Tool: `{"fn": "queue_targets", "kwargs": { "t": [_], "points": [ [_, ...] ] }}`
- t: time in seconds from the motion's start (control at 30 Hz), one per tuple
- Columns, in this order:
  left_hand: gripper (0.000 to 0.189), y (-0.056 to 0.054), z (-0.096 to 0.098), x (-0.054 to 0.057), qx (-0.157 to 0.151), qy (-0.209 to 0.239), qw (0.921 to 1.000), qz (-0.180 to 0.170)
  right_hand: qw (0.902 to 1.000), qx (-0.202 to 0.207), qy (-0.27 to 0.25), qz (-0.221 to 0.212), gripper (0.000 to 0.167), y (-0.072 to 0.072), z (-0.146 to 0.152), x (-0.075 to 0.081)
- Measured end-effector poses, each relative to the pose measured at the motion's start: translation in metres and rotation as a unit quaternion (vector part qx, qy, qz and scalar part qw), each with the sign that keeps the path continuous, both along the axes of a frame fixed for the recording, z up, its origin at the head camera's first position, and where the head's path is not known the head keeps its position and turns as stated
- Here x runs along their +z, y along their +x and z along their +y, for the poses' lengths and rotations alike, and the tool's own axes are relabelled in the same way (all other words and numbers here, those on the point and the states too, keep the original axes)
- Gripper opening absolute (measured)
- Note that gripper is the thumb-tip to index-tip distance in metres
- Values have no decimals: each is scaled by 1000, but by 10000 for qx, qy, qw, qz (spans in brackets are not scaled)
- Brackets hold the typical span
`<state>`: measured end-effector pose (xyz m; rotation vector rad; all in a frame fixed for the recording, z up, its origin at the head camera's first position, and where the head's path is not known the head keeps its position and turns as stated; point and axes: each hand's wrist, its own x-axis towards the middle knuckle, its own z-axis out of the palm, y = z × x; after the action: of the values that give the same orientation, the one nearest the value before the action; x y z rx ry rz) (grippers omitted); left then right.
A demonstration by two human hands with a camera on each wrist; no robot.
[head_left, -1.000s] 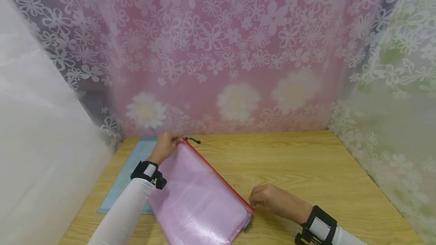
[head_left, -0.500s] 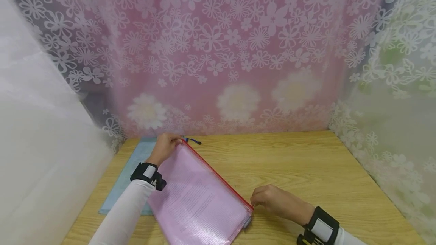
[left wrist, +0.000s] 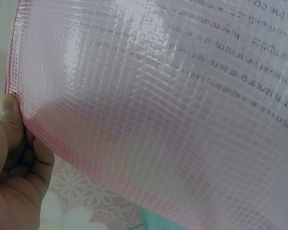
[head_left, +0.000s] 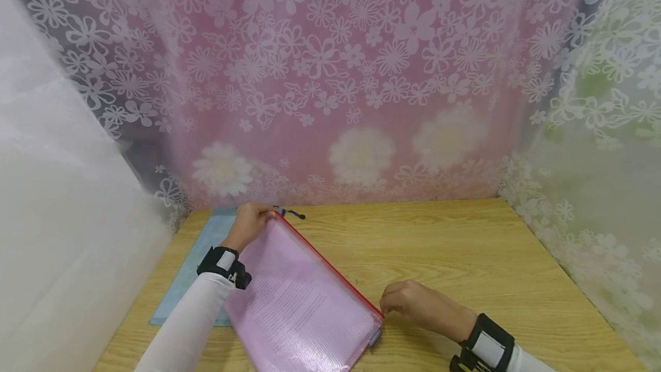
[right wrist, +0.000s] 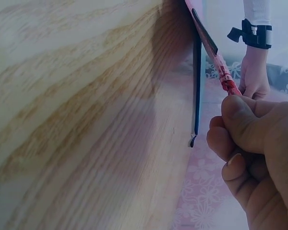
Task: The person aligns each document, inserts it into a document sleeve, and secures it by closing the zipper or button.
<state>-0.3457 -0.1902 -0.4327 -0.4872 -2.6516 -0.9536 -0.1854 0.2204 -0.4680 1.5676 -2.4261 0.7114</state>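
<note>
A pink see-through mesh zipper pouch (head_left: 304, 297) with a red zipper edge (head_left: 330, 266) is held at a slant, its near part cut off by the frame. Printed paper shows through it. My left hand (head_left: 251, 224) pinches its far top corner between thumb and fingers; the left wrist view shows the thumb (left wrist: 8, 108) on that corner. At the other end of the zipper edge, my right hand (head_left: 413, 303) pinches the red tip (right wrist: 230, 86) between thumb and forefinger. Whether this tip is the zipper pull or the pouch's corner, I cannot tell.
A blue mesh zipper pouch (head_left: 193, 271) lies flat on the wooden table (head_left: 454, 245), partly under the pink one. Its dark blue pull (head_left: 295, 214) sticks out near the back edge. Flowered curtains (head_left: 341, 73) stand behind and at the right, with a white sheet (head_left: 62, 188) at the left.
Both hands keep their hold. The pink pouch and my right hand have shifted only very slightly since a second ago; nothing has been let go.
</note>
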Motion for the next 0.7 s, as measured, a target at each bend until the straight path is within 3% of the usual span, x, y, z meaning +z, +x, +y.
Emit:
{"fn": "queue_targets", "kwargs": {
  "t": [0.4, 0.7],
  "points": [
    [18, 1, -1, 1, 76, 36, 10000, 44, 9998, -65, 124, -119, 28, 1, 1, 2],
    [17, 4, 0, -2, 51, 71, 9999, 124, 9999, -41, 74, 122, 20, 3, 5, -5]
  ]
}}
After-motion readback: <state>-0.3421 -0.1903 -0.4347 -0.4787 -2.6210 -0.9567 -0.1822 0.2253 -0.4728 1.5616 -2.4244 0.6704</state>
